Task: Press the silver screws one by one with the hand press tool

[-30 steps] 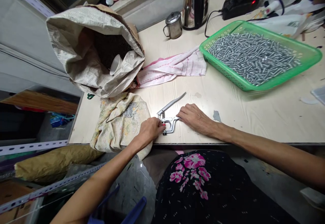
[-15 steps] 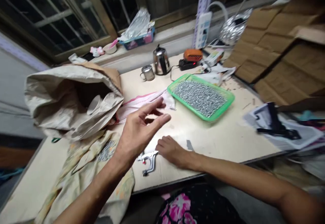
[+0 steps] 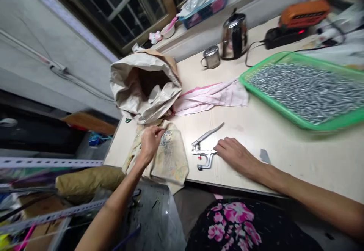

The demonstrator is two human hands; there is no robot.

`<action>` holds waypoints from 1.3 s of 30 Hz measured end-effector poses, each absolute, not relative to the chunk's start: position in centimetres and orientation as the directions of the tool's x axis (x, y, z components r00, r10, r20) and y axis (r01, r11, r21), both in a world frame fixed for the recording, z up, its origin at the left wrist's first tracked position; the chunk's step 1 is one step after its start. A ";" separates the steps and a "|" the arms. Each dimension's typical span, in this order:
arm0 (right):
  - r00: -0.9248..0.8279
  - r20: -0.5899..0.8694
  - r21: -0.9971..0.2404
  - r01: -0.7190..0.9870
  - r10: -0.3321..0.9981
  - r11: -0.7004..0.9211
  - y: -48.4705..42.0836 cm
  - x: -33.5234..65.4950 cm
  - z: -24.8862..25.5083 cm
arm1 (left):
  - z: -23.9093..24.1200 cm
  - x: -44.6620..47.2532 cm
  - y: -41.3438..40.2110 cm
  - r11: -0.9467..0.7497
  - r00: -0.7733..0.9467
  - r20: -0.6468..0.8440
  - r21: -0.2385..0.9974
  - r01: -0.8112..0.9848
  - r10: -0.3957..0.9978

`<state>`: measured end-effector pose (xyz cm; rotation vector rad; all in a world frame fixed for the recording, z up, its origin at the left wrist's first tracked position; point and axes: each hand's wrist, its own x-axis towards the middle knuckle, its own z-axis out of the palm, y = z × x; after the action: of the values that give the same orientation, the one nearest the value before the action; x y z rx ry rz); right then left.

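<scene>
My left hand [image 3: 149,141] reaches over a yellowish patterned cloth [image 3: 170,160] at the table's front left, its fingertips pinched together above a small heap of metal pieces [image 3: 165,138] lying on that cloth. What the fingers pinch is too small to make out. My right hand [image 3: 234,154] rests on the table with fingers curled, holding the handle end of a metal hand press tool [image 3: 203,148] that lies flat between the two hands.
A crumpled paper sack [image 3: 143,86] stands open behind the cloth, with a pink-and-white cloth [image 3: 212,95] beside it. A green tray [image 3: 287,110] full of metal pieces fills the right side. A steel mug [image 3: 211,57], a kettle [image 3: 234,35] and an orange device [image 3: 304,14] line the back.
My left hand left the press tool, rose open in the air, and now has come down pinched on the cloth's heap of metal pieces. The right hand stayed on the tool. The camera swung about.
</scene>
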<state>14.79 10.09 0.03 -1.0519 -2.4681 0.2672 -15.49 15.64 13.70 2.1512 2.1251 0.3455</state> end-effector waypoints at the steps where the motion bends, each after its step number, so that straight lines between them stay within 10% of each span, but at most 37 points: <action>1: -0.619 0.321 -0.334 0.634 0.716 0.698 10.0 14.8 0.0 | 12.7 -16.7 15.0 -0.003 -0.004 0.045 0.165 0.986 0.999; 14: -0.595 0.389 -0.268 0.657 0.703 0.704 9.9 14.6 -0.5 | 7.1 -17.5 15.6 -0.261 0.236 -0.125 -0.246 0.934 0.964; 23: -0.600 0.398 -0.260 0.651 0.694 0.713 10.1 14.7 -1.0 | 6.6 -17.4 15.4 -0.297 0.257 -0.180 -0.250 0.921 0.949; 26: -0.601 0.398 -0.257 0.653 0.693 0.713 10.1 14.7 -0.8 | 7.4 -16.6 15.1 -0.252 0.241 -0.115 -0.089 0.964 0.964; 32: -0.615 0.464 -0.156 0.652 0.638 0.742 9.8 14.8 0.2 | 8.8 -12.4 11.0 0.183 -0.004 -0.277 0.625 0.759 0.961; 39: -0.597 0.531 -0.073 0.675 0.601 0.734 9.5 14.8 1.3 | 5.9 -8.8 5.7 0.468 -0.115 -0.460 0.802 0.371 0.880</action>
<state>14.79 9.53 1.28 -0.9647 -2.4006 -0.1833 -8.82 5.71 5.94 1.0831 1.6994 0.6269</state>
